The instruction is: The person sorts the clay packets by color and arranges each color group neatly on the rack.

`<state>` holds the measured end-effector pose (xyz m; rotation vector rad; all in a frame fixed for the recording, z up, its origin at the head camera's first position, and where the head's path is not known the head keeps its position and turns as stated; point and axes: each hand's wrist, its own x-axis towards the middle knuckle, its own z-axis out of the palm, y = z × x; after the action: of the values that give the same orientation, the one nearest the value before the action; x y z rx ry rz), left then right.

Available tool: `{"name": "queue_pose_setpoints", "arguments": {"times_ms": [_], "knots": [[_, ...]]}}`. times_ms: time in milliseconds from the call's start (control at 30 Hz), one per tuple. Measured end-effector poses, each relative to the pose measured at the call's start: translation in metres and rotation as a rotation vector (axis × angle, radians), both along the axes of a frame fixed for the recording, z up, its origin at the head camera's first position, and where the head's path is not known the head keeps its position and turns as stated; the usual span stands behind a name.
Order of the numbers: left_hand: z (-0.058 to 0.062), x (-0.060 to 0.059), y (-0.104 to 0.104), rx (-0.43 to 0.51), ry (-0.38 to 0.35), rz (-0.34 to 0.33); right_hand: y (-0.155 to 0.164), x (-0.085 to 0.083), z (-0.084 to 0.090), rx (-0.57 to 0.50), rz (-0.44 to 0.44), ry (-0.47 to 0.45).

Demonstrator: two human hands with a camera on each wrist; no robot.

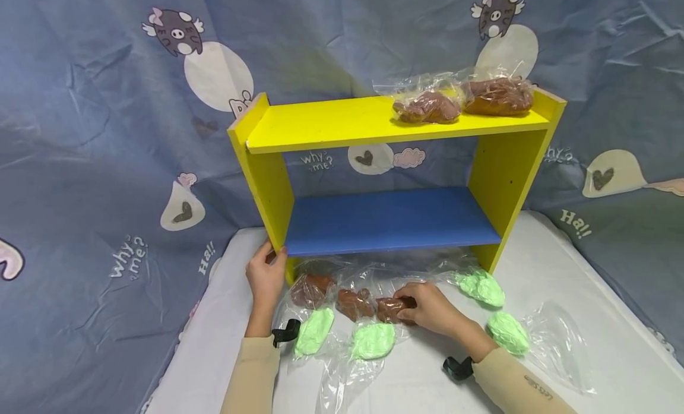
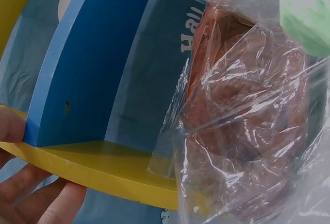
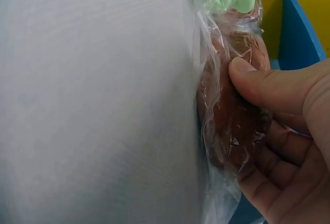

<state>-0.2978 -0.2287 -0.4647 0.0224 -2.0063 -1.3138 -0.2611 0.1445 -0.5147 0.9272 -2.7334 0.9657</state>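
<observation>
There is room to reach between the yellow top shelf [image 1: 315,120] and the blue shelf [image 1: 390,221]; beneath, bagged brown lumps [image 1: 355,305] obstruct the lower opening, with green lumps [image 1: 373,341] nearer the bench's front edge [image 1: 422,387].

Right grip [image 1: 431,309] pinches bagged brown lump [image 1: 389,310] on table [image 1: 214,357]; left grip [image 1: 266,275] holds side of shelf [image 1: 390,221]; green lump [image 1: 373,341] near.

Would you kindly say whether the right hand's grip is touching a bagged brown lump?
Touching: the right wrist view shows the right grip with its thumb on the bagged brown lump.
</observation>
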Motion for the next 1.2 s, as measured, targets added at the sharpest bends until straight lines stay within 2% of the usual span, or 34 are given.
{"name": "queue_pose_setpoints", "arguments": {"times_ms": [267, 467, 567, 767, 933, 1200], "knots": [[0.002, 0.000, 0.003, 0.010, 0.015, -0.012, 0.005, -0.001, -0.002, -0.018, -0.016, -0.027], [0.004, 0.001, 0.002, 0.008, -0.005, 0.005, 0.004, -0.001, -0.001, -0.028, 0.001, -0.053], [0.004, 0.001, 0.002, 0.008, -0.010, 0.006, 0.003, 0.001, 0.002, -0.024, 0.007, -0.038], [0.004, 0.001, 0.002, 0.013, -0.016, 0.001, 0.001, 0.001, 0.005, 0.011, -0.005, 0.055], [0.004, 0.002, 0.001, 0.010, -0.017, 0.005, 0.003, 0.002, 0.007, -0.016, -0.007, 0.102], [0.004, 0.003, 0.001, 0.011, -0.012, -0.009, 0.010, 0.010, 0.026, -0.073, -0.051, 0.091]]}}
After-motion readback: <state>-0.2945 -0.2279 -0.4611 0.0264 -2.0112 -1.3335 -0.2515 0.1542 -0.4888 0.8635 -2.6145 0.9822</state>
